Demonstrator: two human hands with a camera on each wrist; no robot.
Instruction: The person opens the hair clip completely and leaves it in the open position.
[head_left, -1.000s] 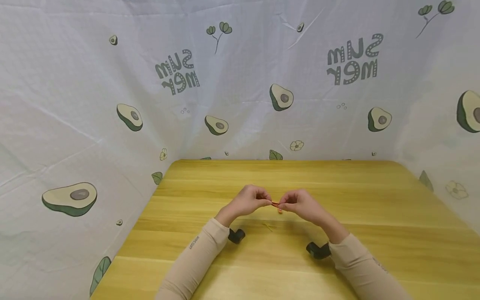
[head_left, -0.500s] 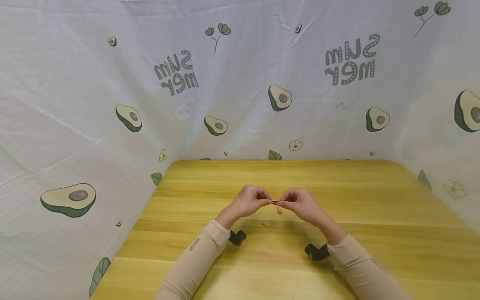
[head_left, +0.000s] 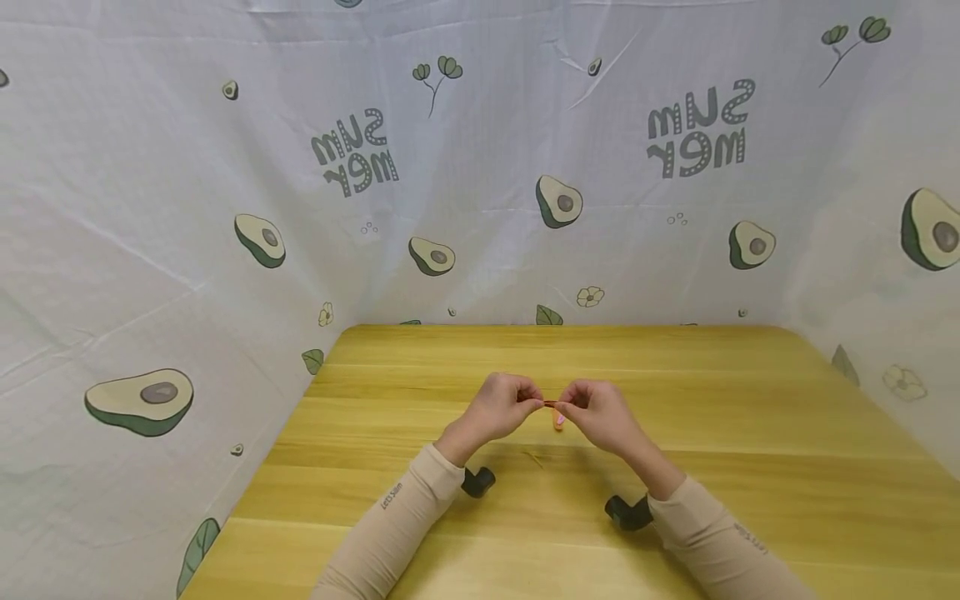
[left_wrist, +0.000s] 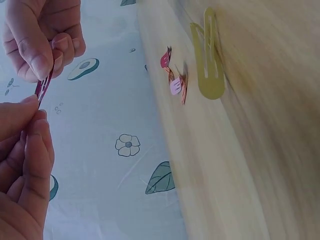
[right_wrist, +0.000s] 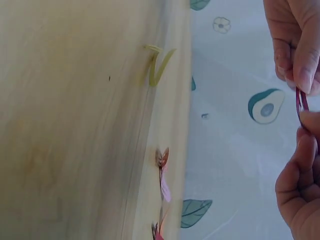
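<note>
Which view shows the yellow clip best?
The left wrist view: the yellow clip appears largest there, its rounded end and slots clear. The right wrist view shows it smaller, as a V; the head view, only a tiny sliver.

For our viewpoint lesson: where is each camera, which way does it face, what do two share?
Head: worn there, facing forward and down at the table; left hand, right hand, sleeves show.
Left wrist: worn there, facing the red clip; both hands show.
Right wrist: worn there, facing that clip; both hands show.
Wrist views share a yellow clip.
</note>
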